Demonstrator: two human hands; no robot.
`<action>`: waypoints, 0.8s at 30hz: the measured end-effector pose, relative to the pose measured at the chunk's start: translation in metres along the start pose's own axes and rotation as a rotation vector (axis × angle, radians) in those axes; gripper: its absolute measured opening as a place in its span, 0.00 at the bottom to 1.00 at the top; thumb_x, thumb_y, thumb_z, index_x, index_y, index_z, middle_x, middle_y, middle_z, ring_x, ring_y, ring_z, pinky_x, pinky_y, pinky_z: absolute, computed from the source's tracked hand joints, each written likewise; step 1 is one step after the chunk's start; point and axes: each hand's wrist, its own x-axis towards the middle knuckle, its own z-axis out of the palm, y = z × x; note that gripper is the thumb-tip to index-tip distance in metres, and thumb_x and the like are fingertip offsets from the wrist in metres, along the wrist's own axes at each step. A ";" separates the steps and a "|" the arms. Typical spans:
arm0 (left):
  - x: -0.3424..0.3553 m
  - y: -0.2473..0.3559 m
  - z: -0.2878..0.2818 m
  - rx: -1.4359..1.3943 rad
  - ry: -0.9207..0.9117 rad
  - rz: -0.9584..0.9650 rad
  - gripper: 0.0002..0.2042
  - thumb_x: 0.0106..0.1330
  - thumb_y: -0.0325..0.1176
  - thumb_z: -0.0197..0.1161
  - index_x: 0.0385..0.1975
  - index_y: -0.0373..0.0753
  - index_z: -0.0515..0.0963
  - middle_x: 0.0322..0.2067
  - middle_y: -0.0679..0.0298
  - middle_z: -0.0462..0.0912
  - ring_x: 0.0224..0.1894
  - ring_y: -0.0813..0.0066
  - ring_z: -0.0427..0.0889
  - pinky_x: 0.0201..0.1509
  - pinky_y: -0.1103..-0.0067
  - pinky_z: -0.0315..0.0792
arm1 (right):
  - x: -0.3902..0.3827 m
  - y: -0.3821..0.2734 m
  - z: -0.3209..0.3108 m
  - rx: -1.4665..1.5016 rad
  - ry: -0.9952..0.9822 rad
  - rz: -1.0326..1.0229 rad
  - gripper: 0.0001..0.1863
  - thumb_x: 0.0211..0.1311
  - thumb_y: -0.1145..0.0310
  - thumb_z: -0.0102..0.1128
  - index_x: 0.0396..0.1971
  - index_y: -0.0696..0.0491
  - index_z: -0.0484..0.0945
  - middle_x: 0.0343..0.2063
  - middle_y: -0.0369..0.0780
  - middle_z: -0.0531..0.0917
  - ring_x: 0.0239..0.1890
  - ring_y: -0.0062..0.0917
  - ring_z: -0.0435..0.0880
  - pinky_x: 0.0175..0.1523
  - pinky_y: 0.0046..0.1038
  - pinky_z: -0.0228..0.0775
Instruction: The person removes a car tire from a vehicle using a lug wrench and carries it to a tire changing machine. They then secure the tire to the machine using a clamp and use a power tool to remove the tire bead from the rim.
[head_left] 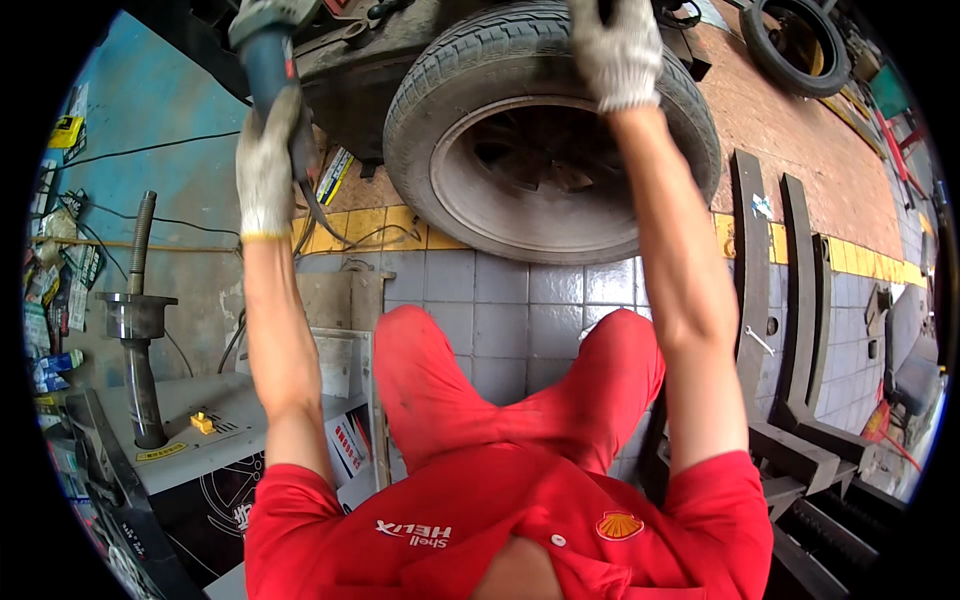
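My left hand, in a knitted white glove, is closed round the dark body of an angle grinder. The grinder's metal head points up toward the top edge, and its cord hangs below my hand. In front of me a wheel stands with its worn tyre facing me and a dusty metal rim inside it. My right hand, gloved likewise, is over the upper right of the tyre. Its fingertips run out of the picture, so their grip is unclear.
A grey machine with an upright threaded shaft stands at my left. Dark steel beams lie at my right, with a wrench on one. Another tyre lies far right. Grey floor tiles show between my knees.
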 end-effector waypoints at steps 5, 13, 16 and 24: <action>-0.133 -0.010 0.030 -0.081 -0.058 -0.177 0.20 0.74 0.40 0.66 0.56 0.33 0.74 0.33 0.64 0.83 0.28 0.77 0.80 0.32 0.78 0.74 | -0.191 -0.129 -0.018 0.426 -0.443 0.422 0.39 0.65 0.57 0.76 0.70 0.58 0.69 0.56 0.53 0.83 0.55 0.38 0.86 0.58 0.37 0.81; -0.283 -0.106 0.094 0.185 -0.277 -0.278 0.42 0.61 0.43 0.80 0.71 0.32 0.65 0.65 0.51 0.78 0.65 0.60 0.80 0.69 0.67 0.75 | -0.288 -0.142 -0.050 0.278 -0.532 1.089 0.47 0.60 0.51 0.78 0.70 0.62 0.65 0.57 0.56 0.84 0.58 0.44 0.85 0.63 0.40 0.78; -0.295 -0.134 0.111 0.301 -0.464 -0.164 0.48 0.56 0.43 0.84 0.72 0.30 0.62 0.64 0.50 0.78 0.66 0.58 0.80 0.70 0.66 0.75 | -0.319 -0.108 -0.065 0.251 -0.394 1.122 0.33 0.66 0.60 0.77 0.62 0.63 0.72 0.48 0.45 0.87 0.47 0.28 0.86 0.55 0.31 0.81; -0.302 -0.138 0.133 -0.039 -0.692 -0.531 0.32 0.61 0.42 0.79 0.60 0.32 0.73 0.46 0.57 0.88 0.49 0.64 0.88 0.56 0.68 0.81 | -0.337 -0.064 -0.073 0.578 -0.222 1.432 0.25 0.71 0.60 0.72 0.57 0.62 0.76 0.40 0.40 0.87 0.39 0.22 0.85 0.46 0.27 0.79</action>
